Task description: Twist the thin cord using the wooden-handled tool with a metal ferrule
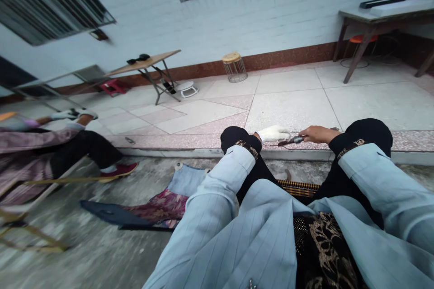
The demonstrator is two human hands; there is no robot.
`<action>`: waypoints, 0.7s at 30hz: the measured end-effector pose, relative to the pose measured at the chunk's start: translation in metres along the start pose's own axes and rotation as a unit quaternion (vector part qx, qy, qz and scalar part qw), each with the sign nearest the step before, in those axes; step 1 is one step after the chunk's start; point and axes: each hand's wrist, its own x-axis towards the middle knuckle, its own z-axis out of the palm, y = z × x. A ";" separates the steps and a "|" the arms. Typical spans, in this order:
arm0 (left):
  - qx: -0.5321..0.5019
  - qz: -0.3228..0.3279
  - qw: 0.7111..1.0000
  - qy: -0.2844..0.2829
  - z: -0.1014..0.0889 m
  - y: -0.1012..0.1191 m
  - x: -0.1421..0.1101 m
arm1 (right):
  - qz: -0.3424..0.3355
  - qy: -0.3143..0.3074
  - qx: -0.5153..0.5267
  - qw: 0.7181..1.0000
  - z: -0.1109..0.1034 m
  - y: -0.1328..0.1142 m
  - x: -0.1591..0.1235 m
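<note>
My left hand point(273, 133) wears a white cotton glove and is curled just left of the tool's blade end. My right hand point(315, 133) is bare and grips a small dark-handled knife point(290, 140) with a metal collar. The tool's tip lies close to the glove, and a thin strand seems to run between my hands. Both hands are held out past my knees, over a pink terrazzo step edge point(217, 141). A woven bamboo strip point(298, 188) lies in my lap, partly hidden by my sleeves.
A seated co-worker point(44, 153) with white-gloved hands is at the left, wearing a red shoe. Cloth pieces point(152, 207) lie on the concrete floor. A folding table point(145, 65), a wire stool point(234, 68) and a grey table point(379, 20) stand along the wall.
</note>
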 end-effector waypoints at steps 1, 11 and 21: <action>-0.004 0.000 1.000 0.014 -0.002 -0.002 0.000 | -0.031 -0.028 0.037 0.998 -0.001 0.001 -0.001; -0.029 0.049 0.998 0.030 0.001 0.013 0.005 | -0.056 0.088 0.480 0.871 -0.034 0.001 -0.016; -0.022 0.051 0.998 -0.027 0.008 0.031 -0.019 | 0.188 0.235 0.332 0.894 -0.019 0.016 0.005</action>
